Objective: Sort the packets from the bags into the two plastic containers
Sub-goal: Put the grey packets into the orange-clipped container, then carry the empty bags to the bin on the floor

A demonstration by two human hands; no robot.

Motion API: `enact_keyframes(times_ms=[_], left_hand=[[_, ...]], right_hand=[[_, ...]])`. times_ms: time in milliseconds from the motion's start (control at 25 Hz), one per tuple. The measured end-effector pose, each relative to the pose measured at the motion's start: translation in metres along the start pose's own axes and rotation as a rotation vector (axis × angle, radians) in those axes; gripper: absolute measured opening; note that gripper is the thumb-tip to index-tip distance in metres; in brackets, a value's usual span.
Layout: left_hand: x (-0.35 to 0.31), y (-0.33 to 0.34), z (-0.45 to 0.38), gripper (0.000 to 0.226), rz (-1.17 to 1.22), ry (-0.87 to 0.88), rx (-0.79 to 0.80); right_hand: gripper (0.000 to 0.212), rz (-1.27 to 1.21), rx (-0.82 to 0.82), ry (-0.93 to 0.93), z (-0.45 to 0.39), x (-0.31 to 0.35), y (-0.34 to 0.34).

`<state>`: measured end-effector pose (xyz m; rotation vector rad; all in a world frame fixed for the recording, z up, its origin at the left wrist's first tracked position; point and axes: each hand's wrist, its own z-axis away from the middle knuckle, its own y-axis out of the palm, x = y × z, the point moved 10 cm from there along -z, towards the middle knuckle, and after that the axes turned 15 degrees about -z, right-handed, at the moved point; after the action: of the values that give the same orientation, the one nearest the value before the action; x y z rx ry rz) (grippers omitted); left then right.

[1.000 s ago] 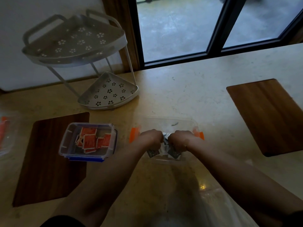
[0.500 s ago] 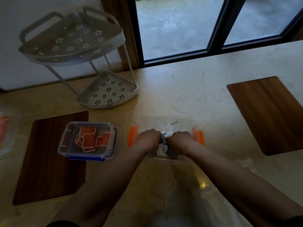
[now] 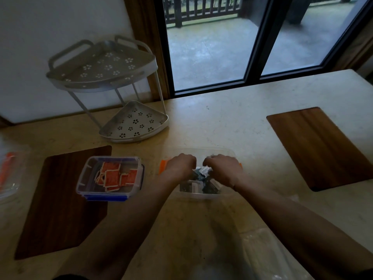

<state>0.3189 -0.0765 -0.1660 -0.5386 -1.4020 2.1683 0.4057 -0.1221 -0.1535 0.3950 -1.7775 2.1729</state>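
Note:
A clear container with orange clips (image 3: 163,166) stands in the middle of the table and holds several grey packets (image 3: 196,184). My left hand (image 3: 180,167) and my right hand (image 3: 222,170) are both inside it, knuckles up. Their fingers curl down onto the grey packets, and the fingertips are hidden. Some packet edges show in the small gap between the hands. To the left, a clear container with blue clips (image 3: 105,197) holds several orange packets (image 3: 113,176). A crumpled clear plastic bag (image 3: 266,255) lies near the front edge under my right forearm.
A two-tier white corner rack (image 3: 133,122) stands at the back left. Dark wooden mats lie at the left (image 3: 60,209) and right (image 3: 319,146). Another clear bag with orange contents (image 3: 8,174) sits at the far left edge. A window runs behind the table.
My two hands were pressed together over the grey packets and have moved slightly apart inside the container. The camera has tilted up a little.

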Motion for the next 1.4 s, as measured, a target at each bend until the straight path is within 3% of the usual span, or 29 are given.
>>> enact_keyframes(times_ms=[320,480,800,960,1160,1400], left_hand=[[-0.036,-0.050,0.027,0.026,0.203,0.076,-0.296],[-0.081,-0.057,0.037,0.024,0.212,0.160,-0.351],[-0.184,-0.036,0.051,0.029,0.113,0.400,-0.339],[-0.221,-0.020,0.048,0.030,0.091,0.460,-0.305],[-0.241,0.007,0.042,0.029,0.151,0.419,-0.213],[-0.232,0.067,0.044,0.035,0.127,0.220,-0.075]], right_hand=[[0.028,0.016,-0.347,0.038,0.072,-0.008,-0.062],[0.036,0.032,-0.422,0.175,0.125,-0.036,-0.077],[0.043,-0.005,-0.441,0.506,0.236,-0.116,-0.074],[0.044,-0.030,-0.466,0.578,0.277,-0.147,-0.072],[0.046,-0.055,-0.450,0.616,0.310,-0.181,-0.070],[0.055,-0.126,-0.357,0.637,0.326,-0.219,-0.038]])
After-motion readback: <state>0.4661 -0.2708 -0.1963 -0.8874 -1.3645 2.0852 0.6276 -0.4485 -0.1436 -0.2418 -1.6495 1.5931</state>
